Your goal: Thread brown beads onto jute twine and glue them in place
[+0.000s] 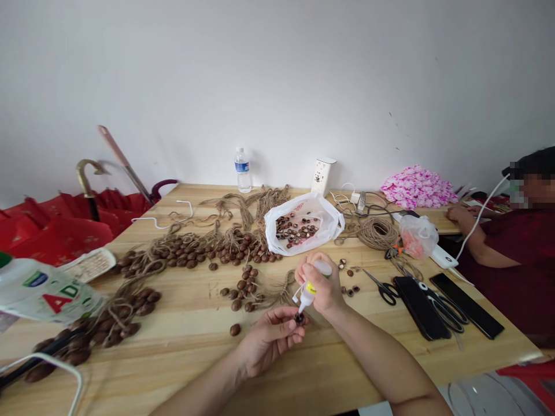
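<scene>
Between the fingertips of my left hand (273,335) is a dark brown nut shell (299,318), its hollow side facing up. My right hand (323,289) grips a small white glue bottle (309,293) with a yellow mark, tipped nozzle down. The nozzle tip is at the shell's opening; whether glue is flowing I cannot tell. Just behind my hands lies a bundle of twine (281,289) with brown nuts (245,283) beside it. One loose nut (235,330) rests left of my left hand. A few shell pieces (350,290) lie to the right of my right hand.
A white plastic bag (271,231) holding shell pieces stands behind my hands. Strung nuts (186,251) spread leftward, near a large white bottle (47,294). Scissors (384,289), phones (416,306) and a twine coil (377,233) lie right. A person (511,242) sits at far right.
</scene>
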Tool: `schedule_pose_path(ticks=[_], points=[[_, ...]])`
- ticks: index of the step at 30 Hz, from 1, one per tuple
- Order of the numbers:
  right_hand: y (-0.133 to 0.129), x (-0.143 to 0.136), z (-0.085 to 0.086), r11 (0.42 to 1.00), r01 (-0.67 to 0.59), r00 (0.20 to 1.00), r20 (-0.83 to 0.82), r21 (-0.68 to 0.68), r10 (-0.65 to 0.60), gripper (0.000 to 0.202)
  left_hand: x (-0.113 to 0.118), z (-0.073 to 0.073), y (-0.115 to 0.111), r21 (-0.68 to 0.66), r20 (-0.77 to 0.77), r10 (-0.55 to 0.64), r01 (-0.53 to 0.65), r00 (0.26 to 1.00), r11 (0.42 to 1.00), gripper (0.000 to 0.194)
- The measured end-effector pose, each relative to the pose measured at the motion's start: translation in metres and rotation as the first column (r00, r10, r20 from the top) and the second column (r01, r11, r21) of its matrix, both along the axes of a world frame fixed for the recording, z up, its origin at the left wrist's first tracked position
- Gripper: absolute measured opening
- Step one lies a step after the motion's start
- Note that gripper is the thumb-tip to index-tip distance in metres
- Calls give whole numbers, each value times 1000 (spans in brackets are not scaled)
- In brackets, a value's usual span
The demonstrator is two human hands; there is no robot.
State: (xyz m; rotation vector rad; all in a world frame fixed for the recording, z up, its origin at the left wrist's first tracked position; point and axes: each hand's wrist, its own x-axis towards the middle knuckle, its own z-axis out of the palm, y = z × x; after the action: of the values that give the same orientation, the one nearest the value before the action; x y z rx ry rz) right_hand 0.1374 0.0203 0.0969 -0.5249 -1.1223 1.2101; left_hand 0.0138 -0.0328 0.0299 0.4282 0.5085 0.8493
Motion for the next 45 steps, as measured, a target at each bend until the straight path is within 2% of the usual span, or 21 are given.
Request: schedule_pose_path(ticks=[16,25,32,45], points=[[0,-1,1,1000,6,1000,27,5,-6,33,0,0,0,-70,6,21,-21,1000,997,18],[-1,-1,2,1000,-2,1000,8,29,2,31,0,-1,1,-13,-2,5,-5,1000,1000,17],[-2,-1,-2,999,43,997,66,19,-44,34,0,1,0,-60,2,17,-17,1000,998,21],[-3,-1,-2,998,43,994,94,54,-47,33,-1,-3,1,-79,-3,-8,7,1000,997,17]])
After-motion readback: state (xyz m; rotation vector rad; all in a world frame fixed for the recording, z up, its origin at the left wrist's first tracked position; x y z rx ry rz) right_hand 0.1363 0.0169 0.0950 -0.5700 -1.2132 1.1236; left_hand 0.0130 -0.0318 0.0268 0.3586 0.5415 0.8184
